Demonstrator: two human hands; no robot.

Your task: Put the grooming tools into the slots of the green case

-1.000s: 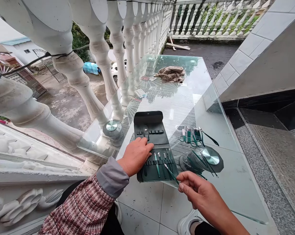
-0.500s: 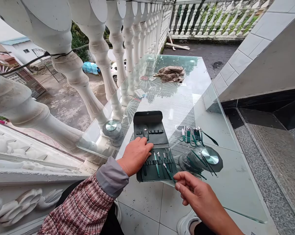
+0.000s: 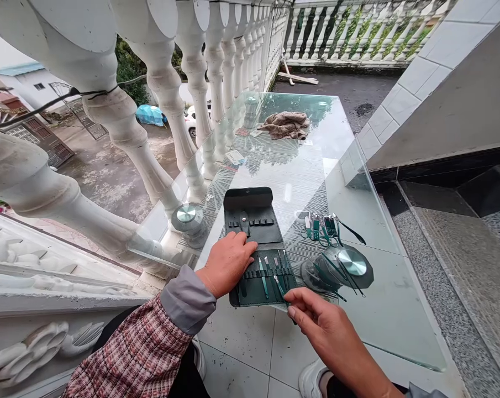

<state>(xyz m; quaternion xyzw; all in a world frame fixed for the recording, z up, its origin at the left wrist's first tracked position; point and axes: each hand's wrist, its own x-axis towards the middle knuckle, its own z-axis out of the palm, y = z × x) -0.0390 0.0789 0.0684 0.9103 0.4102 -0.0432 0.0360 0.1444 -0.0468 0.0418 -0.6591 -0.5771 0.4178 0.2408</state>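
A dark green manicure case (image 3: 256, 225) lies unfolded on the glass table, with several slim tools tucked under its lower loops. My left hand (image 3: 226, 262) holds the case near its fold on the left side, fingers bent and partly hidden. Between the thumb and fingertips of my right hand (image 3: 326, 320) is a green-handled manicure tool (image 3: 279, 286), its silver tip pointing at the loops over the lower flap. Whether the tip is inside a loop I cannot tell. Right of the case lie nail clippers (image 3: 329, 225), small scissors (image 3: 324, 237) and loose slim tools (image 3: 344, 271).
The glass table (image 3: 399, 309) has round metal discs (image 3: 188, 213) over its legs. A crumpled brown cloth (image 3: 286, 125) lies at the far end. White balusters (image 3: 129, 138) line the left side; granite steps (image 3: 448, 265) are on the right.
My right hand has moved slightly left with the tool, bringing it closer to the lower flap of the case. My left hand stays on the case. The view has shifted a little.
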